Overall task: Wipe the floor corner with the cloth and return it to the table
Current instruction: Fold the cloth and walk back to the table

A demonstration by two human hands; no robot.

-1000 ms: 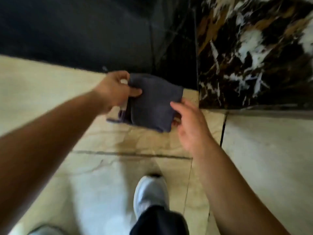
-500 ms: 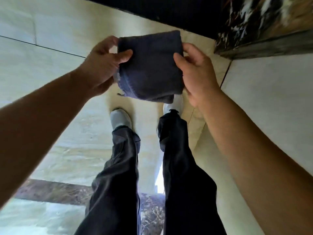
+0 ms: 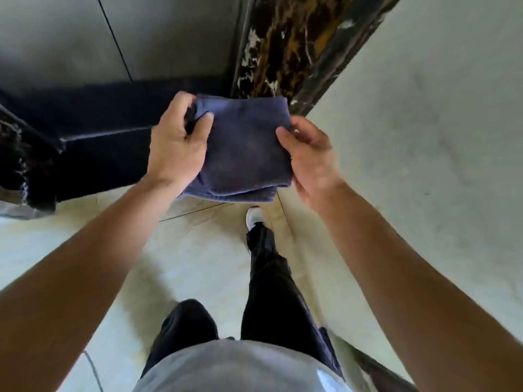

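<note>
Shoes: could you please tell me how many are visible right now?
1: a white shoe on the floor, just below the cloth. The other foot is hidden behind the person's near leg.

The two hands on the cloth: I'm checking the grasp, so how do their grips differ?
The left hand takes the cloth at its upper left corner, thumb on the front and fingers curled behind; the right hand takes the right edge lower down. The left hand shows its back, while the right hand is turned more side-on. Both hold the folded cloth up off the floor.
</note>
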